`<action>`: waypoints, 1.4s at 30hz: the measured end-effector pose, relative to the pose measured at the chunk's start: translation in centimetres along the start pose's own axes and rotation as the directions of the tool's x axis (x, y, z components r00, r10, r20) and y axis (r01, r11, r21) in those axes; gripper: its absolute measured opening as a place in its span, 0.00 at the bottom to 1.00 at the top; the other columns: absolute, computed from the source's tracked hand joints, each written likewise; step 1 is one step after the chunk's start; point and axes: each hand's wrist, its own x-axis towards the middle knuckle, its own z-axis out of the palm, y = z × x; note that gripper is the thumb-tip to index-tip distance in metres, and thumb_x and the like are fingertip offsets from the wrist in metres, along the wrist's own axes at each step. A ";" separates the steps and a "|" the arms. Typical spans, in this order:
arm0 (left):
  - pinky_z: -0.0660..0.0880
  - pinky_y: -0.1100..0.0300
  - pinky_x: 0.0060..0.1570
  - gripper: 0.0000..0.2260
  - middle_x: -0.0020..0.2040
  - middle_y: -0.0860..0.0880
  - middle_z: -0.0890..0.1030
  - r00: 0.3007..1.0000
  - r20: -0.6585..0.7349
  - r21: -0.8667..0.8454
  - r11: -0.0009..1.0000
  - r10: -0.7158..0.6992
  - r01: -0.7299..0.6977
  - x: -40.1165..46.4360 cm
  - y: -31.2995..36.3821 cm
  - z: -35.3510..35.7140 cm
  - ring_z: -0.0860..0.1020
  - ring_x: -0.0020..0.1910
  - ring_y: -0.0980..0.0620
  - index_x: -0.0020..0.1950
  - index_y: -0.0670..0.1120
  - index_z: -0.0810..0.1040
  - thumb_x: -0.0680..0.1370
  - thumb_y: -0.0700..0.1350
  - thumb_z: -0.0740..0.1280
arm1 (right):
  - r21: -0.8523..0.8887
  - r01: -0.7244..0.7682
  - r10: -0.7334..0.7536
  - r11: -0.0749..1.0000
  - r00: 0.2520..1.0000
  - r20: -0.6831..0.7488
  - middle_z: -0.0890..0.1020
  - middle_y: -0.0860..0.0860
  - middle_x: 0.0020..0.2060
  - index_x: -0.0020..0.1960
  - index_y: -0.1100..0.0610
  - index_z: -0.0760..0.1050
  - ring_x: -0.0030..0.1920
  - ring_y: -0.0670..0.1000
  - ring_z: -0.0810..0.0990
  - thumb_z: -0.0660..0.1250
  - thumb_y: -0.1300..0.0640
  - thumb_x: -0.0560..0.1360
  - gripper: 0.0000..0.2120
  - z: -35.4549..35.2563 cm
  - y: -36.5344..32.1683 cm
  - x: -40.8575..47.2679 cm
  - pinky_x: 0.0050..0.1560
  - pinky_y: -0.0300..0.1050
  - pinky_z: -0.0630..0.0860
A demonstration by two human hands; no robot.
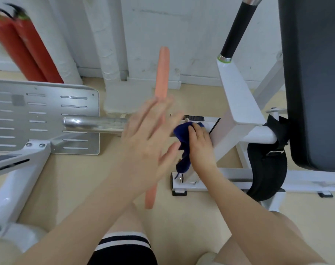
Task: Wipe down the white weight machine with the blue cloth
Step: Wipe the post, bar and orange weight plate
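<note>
Wiping judged under way, extent done cannot be told. Blue cloth (pixel 183 136) bunched, dark, one end hanging down; pressed by right hand (pixel 200 148) against white weight machine (pixel 239 104) upright post, near chrome sleeve (pixel 94 124) junction. Fingers curled over cloth. Left hand (pixel 145 138) held flat, fingers spread, against pink weight plate (pixel 161 77), blurred. Frame base, upper arm judged left to wipe.

Worn on the head, looking forward and down. Close above both bare forearms, facing the beige floor (pixel 71 180) and white painted wall (pixel 191 35).
</note>
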 end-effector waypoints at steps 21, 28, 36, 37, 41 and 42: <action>0.59 0.74 0.62 0.35 0.59 0.55 0.72 0.926 0.237 -0.306 0.882 -0.295 0.359 -1.1 -3.3 0.7 0.65 0.59 0.67 0.68 0.46 0.68 0.63 0.58 0.67 | -0.172 0.135 -0.139 0.976 0.990 -0.008 0.64 0.61 0.71 0.73 0.65 0.59 0.73 0.62 0.58 0.53 0.52 0.75 0.29 3.8 -4.3 4.1 0.73 0.51 0.41; 0.60 0.72 0.63 0.37 0.58 0.53 0.73 0.943 0.221 -0.286 0.908 -0.250 0.308 -1.0 -3.5 1.1 0.67 0.60 0.61 0.68 0.46 0.68 0.62 0.59 0.69 | 0.014 0.129 -0.130 0.991 0.980 0.147 0.60 0.56 0.74 0.74 0.59 0.60 0.74 0.56 0.54 0.56 0.52 0.77 0.26 2.2 -4.4 7.1 0.70 0.47 0.49; 0.59 0.74 0.63 0.34 0.60 0.59 0.69 0.936 0.262 -0.353 0.879 -0.237 0.321 -1.4 -4.0 1.1 0.64 0.62 0.70 0.68 0.52 0.64 0.65 0.60 0.68 | -0.403 0.299 -0.253 0.865 0.953 0.164 0.61 0.60 0.73 0.74 0.63 0.58 0.73 0.61 0.47 0.66 0.51 0.71 0.37 4.2 -3.6 2.3 0.70 0.57 0.29; 0.59 0.74 0.62 0.30 0.60 0.61 0.70 0.932 0.268 -0.371 0.867 -0.243 0.333 -1.3 -4.1 0.9 0.64 0.61 0.71 0.67 0.53 0.65 0.67 0.59 0.65 | -0.303 0.298 -0.270 0.905 0.954 0.131 0.65 0.61 0.70 0.73 0.65 0.61 0.71 0.62 0.53 0.70 0.56 0.68 0.38 3.8 -3.4 3.4 0.73 0.55 0.36; 0.65 0.73 0.58 0.15 0.59 0.60 0.76 0.858 0.337 -0.570 0.641 -0.387 0.513 -1.2 -4.4 0.3 0.72 0.61 0.65 0.60 0.61 0.71 0.74 0.56 0.56 | 0.170 0.069 -0.093 0.983 0.986 0.138 0.74 0.58 0.58 0.64 0.64 0.69 0.61 0.59 0.70 0.66 0.65 0.70 0.22 1.7 -3.7 7.8 0.60 0.44 0.63; 0.66 0.71 0.59 0.16 0.59 0.59 0.77 0.841 0.349 -0.594 0.597 -0.412 0.539 -1.2 -4.5 0.2 0.73 0.61 0.63 0.60 0.61 0.72 0.74 0.57 0.57 | 0.138 0.065 -0.079 0.988 0.992 0.103 0.75 0.58 0.57 0.63 0.63 0.70 0.61 0.60 0.70 0.65 0.66 0.70 0.21 2.0 -3.8 7.4 0.61 0.45 0.63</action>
